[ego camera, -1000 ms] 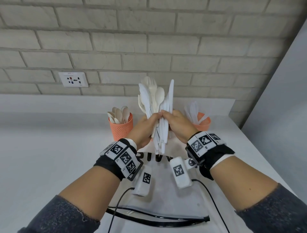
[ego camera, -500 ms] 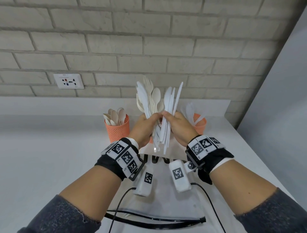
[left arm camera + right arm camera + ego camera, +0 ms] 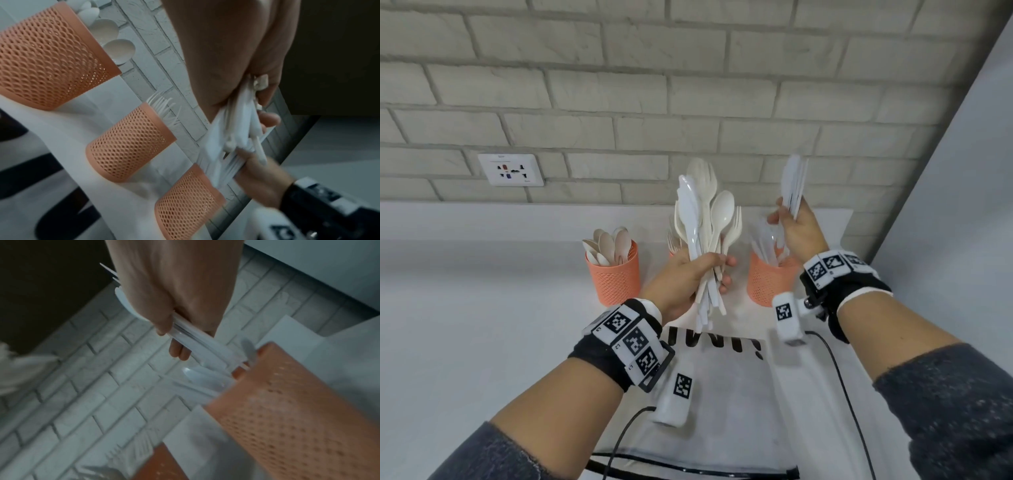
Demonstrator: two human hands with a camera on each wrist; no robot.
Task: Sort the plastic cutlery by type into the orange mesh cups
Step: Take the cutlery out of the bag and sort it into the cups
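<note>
My left hand [image 3: 698, 277] grips a mixed bundle of white knives, spoons and forks [image 3: 702, 219] upright over the middle of the counter. My right hand [image 3: 792, 226] pinches a few white knives [image 3: 794, 181] just above the right orange mesh cup [image 3: 767, 281], which holds other knives [image 3: 201, 379]. The left cup [image 3: 614, 277] holds spoons. Behind my left hand, the middle cup [image 3: 131, 142] holds forks and is mostly hidden in the head view. In the right wrist view the held knives [image 3: 197, 340] point down toward the cup's rim [image 3: 267, 352].
The cups stand in a row near the brick wall [image 3: 688, 85] on a white counter [image 3: 465, 325]. A white bag with black lettering and handles [image 3: 722, 394] lies in front of me. A grey panel [image 3: 962, 205] borders the right side; a socket [image 3: 510, 169] is on the wall.
My right hand has pulled a few knives out of the bundle and carried them right, over the right cup. The left hand keeps the remaining bundle.
</note>
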